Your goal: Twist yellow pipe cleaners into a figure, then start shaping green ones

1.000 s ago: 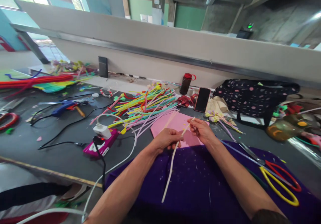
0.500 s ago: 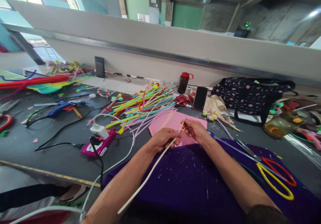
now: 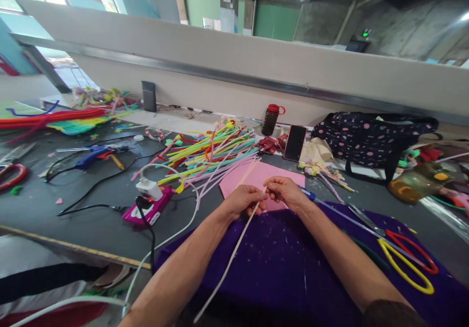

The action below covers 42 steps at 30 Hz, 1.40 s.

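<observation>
My left hand [image 3: 242, 201] and my right hand [image 3: 285, 190] are closed side by side on the upper end of a long cream pipe cleaner [image 3: 227, 264]. Its free length slants down to the left over the purple cloth [image 3: 278, 263] on my lap. Both hands hover just in front of a pink foam sheet [image 3: 252, 176] on the dark table. Beyond the sheet lies a pile of coloured pipe cleaners [image 3: 210, 153].
A pink power strip [image 3: 148, 209] with a white charger and cables sits left of my hands, a blue glue gun [image 3: 95, 154] farther left. Large scissors with red and yellow handles [image 3: 403, 256] lie at right. A phone [image 3: 295, 143], a bottle [image 3: 270, 119] and a spotted bag [image 3: 370, 141] stand behind.
The pipe cleaner's free end swung out to the left and has come partly back. My hands stayed together near the pink sheet, and less of the tip now sticks out above my fingers.
</observation>
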Each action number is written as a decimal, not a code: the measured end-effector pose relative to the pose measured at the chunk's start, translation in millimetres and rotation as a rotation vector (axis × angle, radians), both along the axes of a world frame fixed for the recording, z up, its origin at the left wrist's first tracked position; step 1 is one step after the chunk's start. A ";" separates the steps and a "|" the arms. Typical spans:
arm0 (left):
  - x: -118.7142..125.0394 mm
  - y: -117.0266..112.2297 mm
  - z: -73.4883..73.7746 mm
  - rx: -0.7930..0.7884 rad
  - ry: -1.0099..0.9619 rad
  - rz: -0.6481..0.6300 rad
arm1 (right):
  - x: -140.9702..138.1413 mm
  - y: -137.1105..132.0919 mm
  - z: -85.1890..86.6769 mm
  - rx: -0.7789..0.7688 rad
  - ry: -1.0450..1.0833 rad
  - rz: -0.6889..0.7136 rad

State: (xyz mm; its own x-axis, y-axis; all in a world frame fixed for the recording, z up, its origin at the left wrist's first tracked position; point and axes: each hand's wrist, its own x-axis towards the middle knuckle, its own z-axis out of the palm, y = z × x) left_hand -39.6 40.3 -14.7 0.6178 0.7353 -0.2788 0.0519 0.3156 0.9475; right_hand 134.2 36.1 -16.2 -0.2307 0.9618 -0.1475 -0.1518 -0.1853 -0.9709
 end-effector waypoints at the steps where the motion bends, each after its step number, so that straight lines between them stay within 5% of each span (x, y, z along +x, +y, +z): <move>1: 0.1 -0.4 0.4 0.005 0.007 -0.003 | -0.2 -0.1 0.3 0.004 0.001 -0.009; 16: -1.6 -3.2 6.1 0.035 0.059 -0.023 | 22.9 13.7 5.2 0.074 0.153 -0.447; 21: -4.8 7.2 0.4 0.087 0.086 0.143 | 22.6 13.3 4.7 0.038 0.170 -0.421; 28: -16.0 24.9 -2.8 0.620 0.711 0.444 | 10.5 6.2 5.3 -0.001 0.106 -0.311; 33: -4.7 30.6 6.3 0.851 1.063 0.397 | 8.9 6.3 7.0 -0.007 0.083 -0.269; 42: 13.9 47.8 -1.9 1.045 1.237 0.326 | 13.0 8.0 12.4 -0.019 0.080 -0.253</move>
